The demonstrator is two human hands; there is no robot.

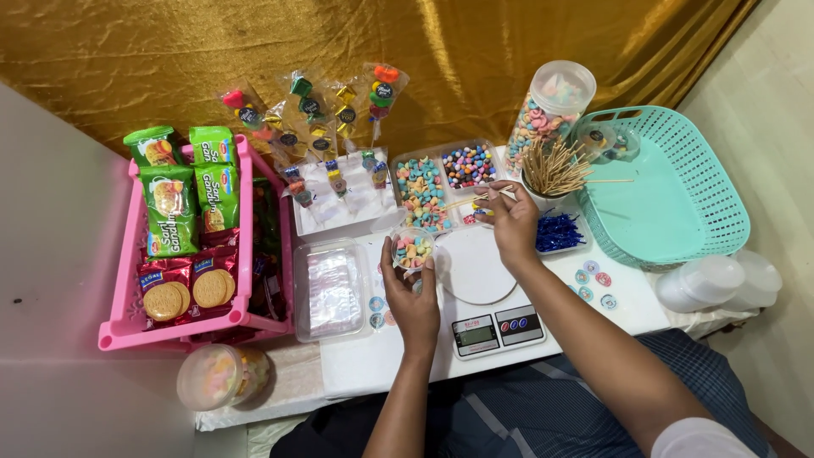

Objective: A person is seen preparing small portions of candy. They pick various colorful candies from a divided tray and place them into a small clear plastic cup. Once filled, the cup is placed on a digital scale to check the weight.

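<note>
Both arms are bare, no watch or rings that I can spot. White sleeve (699,438) edge on the right arm. Dark checked cloth (593,399) over the lap.

The left hand (413,297) hides the small cup's (413,246) base; pink crate's (127,326) lower packets are buried.

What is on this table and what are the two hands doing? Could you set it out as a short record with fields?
Left hand: holds a small clear cup of pastel candies
Right hand: pinches a wooden skewer over the candy trays
Skewer holder: cup of skewers beside the right hand
Below the hands: white kitchen scale
Left side: pink crate of biscuit packets
Right side: teal basket
Back: wrapped candy sticks, tall candy jar
</note>
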